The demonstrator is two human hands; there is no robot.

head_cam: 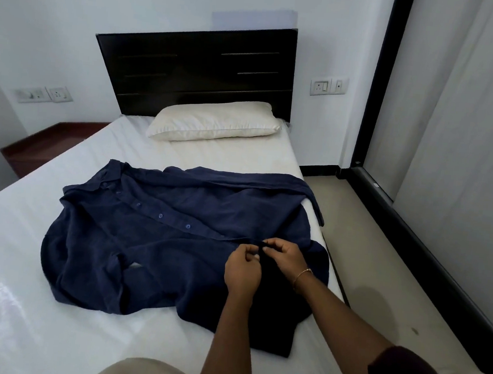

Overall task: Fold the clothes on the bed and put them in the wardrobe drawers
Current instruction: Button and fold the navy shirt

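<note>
A dark navy button-up shirt [156, 247] lies spread face up across the white bed [35, 302], collar toward the left, one sleeve trailing to the bed's right edge. Several blue buttons run along its placket. My left hand [242, 268] and my right hand [284, 255] meet over the lower part of the placket, near the hem. Both pinch the placket fabric between thumb and fingers, fingertips almost touching. A thin bracelet sits on my right wrist.
A white pillow [215, 121] lies against the dark headboard [196, 69]. A brown bedside table [49, 145] stands at the left. Tiled floor [380, 273] runs along the bed's right side, bordered by a dark-framed sliding door with pale curtains [466, 146].
</note>
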